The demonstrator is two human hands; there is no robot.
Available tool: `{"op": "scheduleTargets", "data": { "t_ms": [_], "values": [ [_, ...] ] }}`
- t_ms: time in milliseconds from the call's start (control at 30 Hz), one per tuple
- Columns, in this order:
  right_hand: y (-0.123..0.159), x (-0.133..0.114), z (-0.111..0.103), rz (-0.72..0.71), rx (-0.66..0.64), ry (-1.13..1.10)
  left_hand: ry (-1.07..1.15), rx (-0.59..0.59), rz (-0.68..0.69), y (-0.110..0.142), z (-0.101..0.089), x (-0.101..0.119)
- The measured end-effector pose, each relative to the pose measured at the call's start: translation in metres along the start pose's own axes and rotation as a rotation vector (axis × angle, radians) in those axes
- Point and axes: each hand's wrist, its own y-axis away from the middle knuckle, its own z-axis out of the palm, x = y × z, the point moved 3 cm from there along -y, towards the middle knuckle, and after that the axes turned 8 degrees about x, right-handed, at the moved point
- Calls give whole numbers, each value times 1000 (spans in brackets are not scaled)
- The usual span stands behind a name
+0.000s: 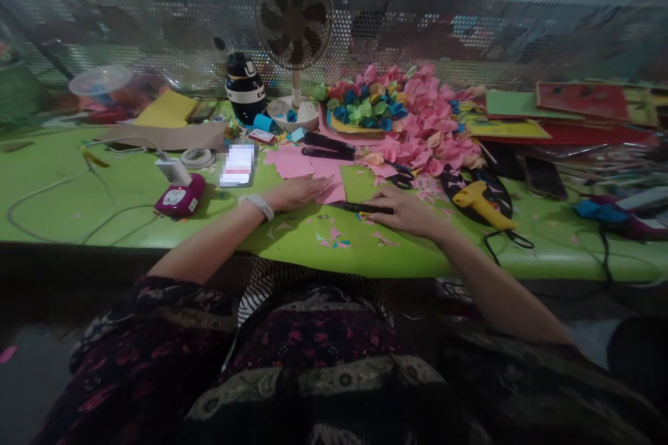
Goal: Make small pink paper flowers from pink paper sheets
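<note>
My left hand point(298, 192) lies flat with fingers stretched out on a pink paper sheet point(305, 165) on the green table point(104, 201). A white band is on that wrist. My right hand point(406, 211) rests on the table over a black pen-like tool point(361, 208), its fingers curled on it beside a green paper piece point(365, 184). Small pink, green and blue paper scraps point(334, 235) lie between my hands and the table's front edge.
A heap of pink, blue and green paper flowers point(412, 118) sits behind my hands, with a black stapler point(328, 146) and scissors point(399, 177). A yellow glue gun point(477, 203) lies right. A fan point(293, 21), black bottle point(244, 90), charger point(173, 170) and cables are left.
</note>
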Motion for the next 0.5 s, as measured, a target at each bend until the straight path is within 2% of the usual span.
{"op": "scheduleTargets", "data": {
  "t_ms": [200, 367, 500],
  "values": [
    [-11, -4, 3, -3, 4, 20, -1, 11, 0, -1, -1, 2],
    [-14, -15, 10, -76, -50, -90, 6, 28, -16, -1, 1, 0],
    [-8, -16, 4, -44, -45, -109, -6, 60, -10, 0, 3, 3]
  ]
}}
